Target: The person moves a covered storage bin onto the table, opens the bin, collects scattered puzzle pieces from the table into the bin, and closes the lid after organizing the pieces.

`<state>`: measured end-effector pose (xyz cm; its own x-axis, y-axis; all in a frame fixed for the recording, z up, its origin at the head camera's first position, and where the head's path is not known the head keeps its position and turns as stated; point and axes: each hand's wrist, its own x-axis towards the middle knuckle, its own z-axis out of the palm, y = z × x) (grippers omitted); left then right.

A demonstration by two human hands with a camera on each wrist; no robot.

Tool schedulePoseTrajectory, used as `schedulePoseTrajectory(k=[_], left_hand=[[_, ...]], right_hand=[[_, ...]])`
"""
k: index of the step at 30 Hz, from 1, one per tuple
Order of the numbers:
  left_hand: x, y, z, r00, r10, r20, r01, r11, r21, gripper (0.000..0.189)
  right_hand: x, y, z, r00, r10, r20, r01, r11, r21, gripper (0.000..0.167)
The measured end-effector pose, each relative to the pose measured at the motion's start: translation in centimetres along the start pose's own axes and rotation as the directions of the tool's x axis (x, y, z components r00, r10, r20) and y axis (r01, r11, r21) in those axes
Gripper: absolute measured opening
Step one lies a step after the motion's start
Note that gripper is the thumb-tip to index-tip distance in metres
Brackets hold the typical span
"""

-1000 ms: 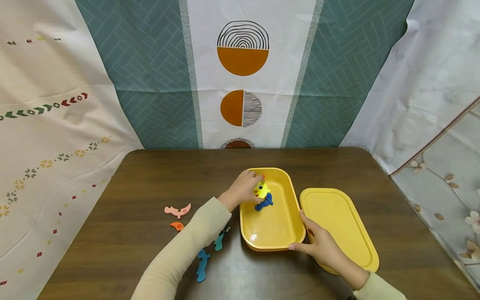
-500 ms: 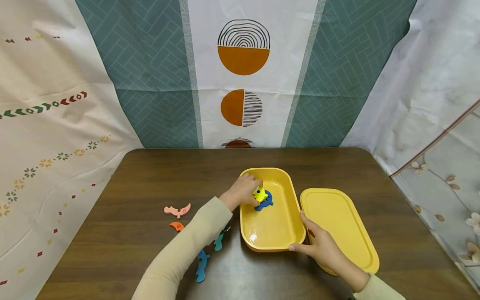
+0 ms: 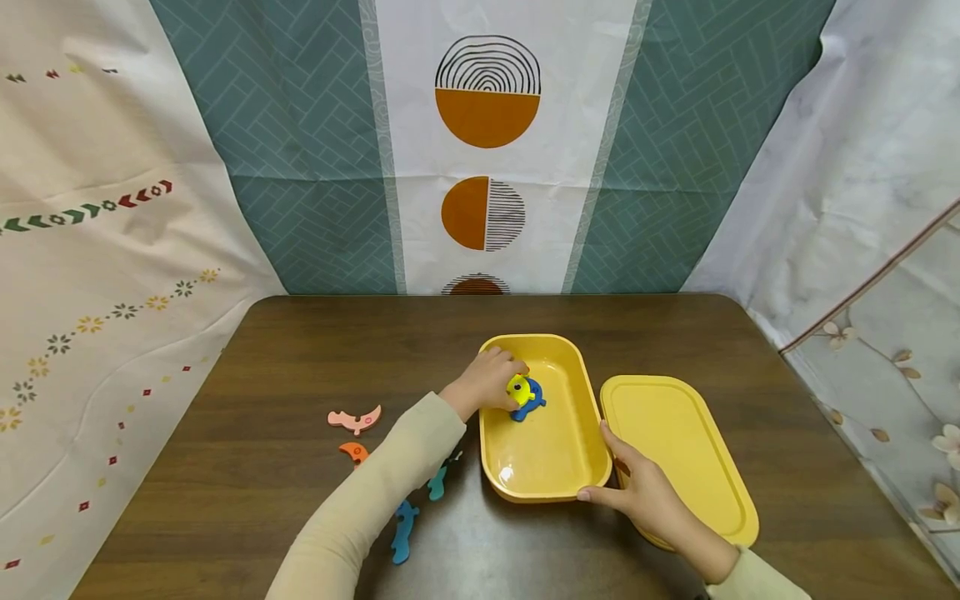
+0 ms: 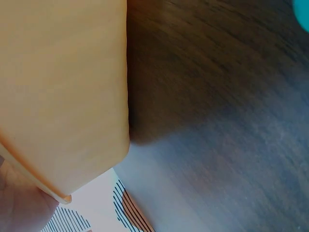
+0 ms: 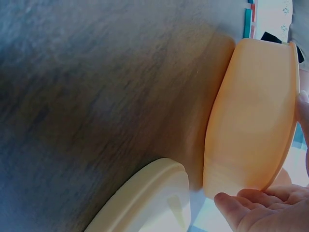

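Note:
In the head view my left hand [image 3: 491,382] reaches over the left side of a yellow plastic box [image 3: 558,454]. Thumb and fingers pinch a small yellow chick-like toy [image 3: 517,387] with a black eye, partly covered by the fingers. Under and beside it in the box is a blue animal-shaped piece [image 3: 536,397]. My right hand [image 3: 645,492] rests at the box's near right corner, thumb and forefinger spread along the rim. The left wrist view shows the box's outer wall [image 4: 67,87] with part of the left hand [image 4: 24,203]; the right wrist view shows the right fingers [image 5: 260,205] by the box.
A yellow lid [image 3: 675,450] lies right of the box. Left of it on the wooden table [image 3: 247,500] are a pink piece [image 3: 356,420], an orange piece [image 3: 354,452], a teal piece [image 3: 438,483] and a blue piece [image 3: 403,533], some partly behind the left sleeve [image 3: 375,500].
The yellow toy has turned in my left hand and shifted slightly left and down; its red and orange parts no longer show. My right hand has stayed at the box corner.

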<state>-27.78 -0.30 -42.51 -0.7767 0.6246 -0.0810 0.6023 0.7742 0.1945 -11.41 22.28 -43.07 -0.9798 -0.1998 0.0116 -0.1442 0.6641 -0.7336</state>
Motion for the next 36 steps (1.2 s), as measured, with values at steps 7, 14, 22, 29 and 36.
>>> schedulePoseTrajectory(k=[7,14,22,29,36], left_hand=[[-0.4,-0.3,-0.3,0.998,0.007,-0.055,-0.012,0.996,-0.086,0.044],[-1.2,-0.9,-0.8,0.989,-0.01,-0.15,-0.007,0.993,-0.115,0.037],[-2.5,-2.1,-1.6,0.961,-0.074,-0.266,0.039,0.99,-0.135,0.032],[-3.3,-3.0,-1.9,0.948,-0.106,-0.299,0.058,0.984,-0.166,0.034],[-4.0,-3.6,-2.3,0.942,-0.141,-0.306,0.089,0.98,-0.177,0.038]], right_hand=[[0.0,-0.3,-0.2,1.0,0.006,0.005,-0.005,1.0,-0.021,0.092],[0.0,-0.4,-0.2,1.0,0.0,0.0,0.0,1.0,-0.027,0.092],[0.1,-0.5,-0.2,1.0,-0.002,-0.001,0.002,1.0,-0.031,0.092],[0.1,-0.3,0.0,1.0,-0.011,-0.013,0.01,1.0,-0.026,0.093],[-0.1,-0.1,0.1,1.0,0.013,-0.006,-0.013,1.0,-0.024,0.093]])
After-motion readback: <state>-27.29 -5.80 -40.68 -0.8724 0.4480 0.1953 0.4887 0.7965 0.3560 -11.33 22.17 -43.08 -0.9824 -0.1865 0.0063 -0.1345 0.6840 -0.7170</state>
